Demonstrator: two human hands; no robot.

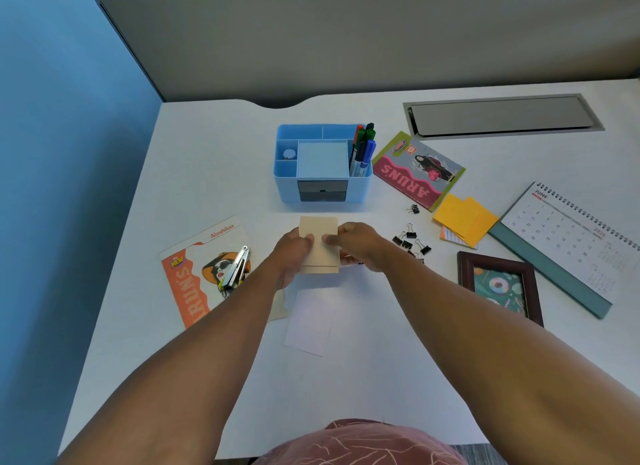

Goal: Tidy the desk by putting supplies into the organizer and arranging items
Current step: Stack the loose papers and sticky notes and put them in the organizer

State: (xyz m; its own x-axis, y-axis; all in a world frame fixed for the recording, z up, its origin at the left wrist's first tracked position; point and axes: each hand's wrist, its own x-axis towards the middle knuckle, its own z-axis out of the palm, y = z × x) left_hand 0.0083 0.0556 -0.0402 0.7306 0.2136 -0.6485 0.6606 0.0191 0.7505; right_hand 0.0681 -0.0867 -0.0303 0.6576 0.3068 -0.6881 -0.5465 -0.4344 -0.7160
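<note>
1. A small stack of tan cards (318,244) is held just above the middle of a white desk (207,152), in front of a blue organizer (322,163).
2. The left hand (294,253) grips the stack's left edge, thumb pressed on the top card and fingers curled underneath.
3. The right hand (356,244) grips the right edge the same way, thumb on top, fingers closed around the side.
4. The two thumbs nearly meet over the middle of the top card.
5. Below the hands, a white sheet of paper (311,319) lies flat on the desk, slightly tilted.
6. The organizer stands just behind the stack. Its centre holds a pale blue block of notes, with two dark drawers in the front below it.
7. Several markers (363,149) stand upright in the organizer's right compartment, with red, green, blue and black caps.
8. A small round item sits in a left compartment; what it is cannot be told.
9. To the left, an orange and white booklet (201,274) lies on the desk with a silver stapler (237,268) resting on it.
10. To the right of the hands, black binder clips (410,241) are scattered near each other.
11. Further right are yellow sticky notes (464,218), a colourful leaflet (419,170), a dark framed picture (498,284) and a spiral desk calendar (571,236).
</note>
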